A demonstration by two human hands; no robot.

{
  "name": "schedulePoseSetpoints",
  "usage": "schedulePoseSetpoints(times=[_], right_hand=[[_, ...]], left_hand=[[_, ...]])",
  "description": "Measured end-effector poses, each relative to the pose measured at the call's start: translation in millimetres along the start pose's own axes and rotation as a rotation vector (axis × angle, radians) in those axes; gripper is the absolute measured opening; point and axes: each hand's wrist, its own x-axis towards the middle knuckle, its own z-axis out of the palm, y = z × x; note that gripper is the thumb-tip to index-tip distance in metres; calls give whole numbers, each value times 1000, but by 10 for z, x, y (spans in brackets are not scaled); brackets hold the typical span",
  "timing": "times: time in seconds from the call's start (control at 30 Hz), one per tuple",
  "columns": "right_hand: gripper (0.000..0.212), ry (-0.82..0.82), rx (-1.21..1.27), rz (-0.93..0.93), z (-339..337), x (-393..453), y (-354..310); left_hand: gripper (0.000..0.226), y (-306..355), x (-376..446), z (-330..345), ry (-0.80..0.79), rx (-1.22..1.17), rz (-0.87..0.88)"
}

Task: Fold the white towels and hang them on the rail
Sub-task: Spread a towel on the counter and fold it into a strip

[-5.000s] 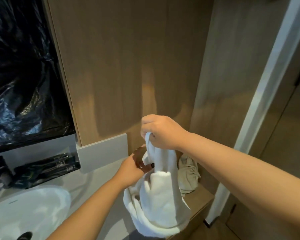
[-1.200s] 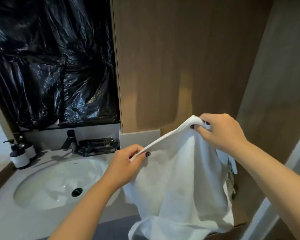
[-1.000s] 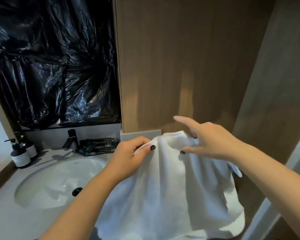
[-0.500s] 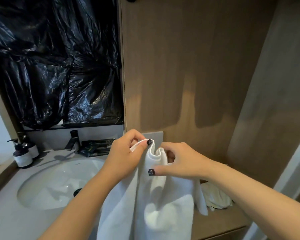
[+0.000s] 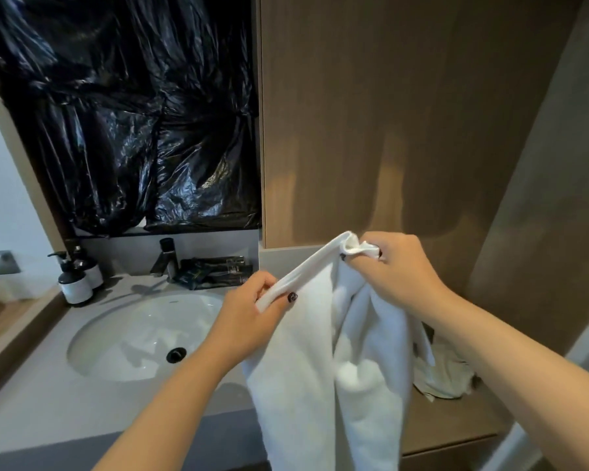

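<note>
One white towel (image 5: 323, 362) up in the air, above the counter's front edge (image 5: 82, 433), hem stretched taut on a slant between two hands. Left hand (image 5: 249, 321) lower, pinching the hem between thumb and curled fingers. Right hand (image 5: 398, 266) higher, fist closed round the bunched corner. Rest of the cloth hanging in long folds past the bottom of the frame. One round basin (image 5: 143, 338) to the left; two pump bottles (image 5: 77, 278) at its far corner; one tap (image 5: 165, 256) behind. One more crumpled cloth (image 5: 446, 375), perhaps a second towel, on the wooden ledge (image 5: 449, 423) at right. Wood wall (image 5: 388, 113) just beyond the knuckles.
</note>
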Motion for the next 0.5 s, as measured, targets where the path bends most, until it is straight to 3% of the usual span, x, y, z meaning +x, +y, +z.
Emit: schedulePoseSetpoints(times=[0.13, 0.3, 0.43, 0.5], right_hand=[[41, 174, -14, 236, -260, 131, 269], [34, 261, 114, 511, -340, 152, 549], [42, 257, 204, 600, -245, 112, 644], [43, 247, 241, 632, -204, 105, 646]], left_hand=[[13, -274, -43, 37, 35, 103, -156], [18, -295, -18, 72, 178, -157, -246], [12, -86, 29, 151, 88, -532, -267], [9, 10, 54, 218, 53, -606, -287]])
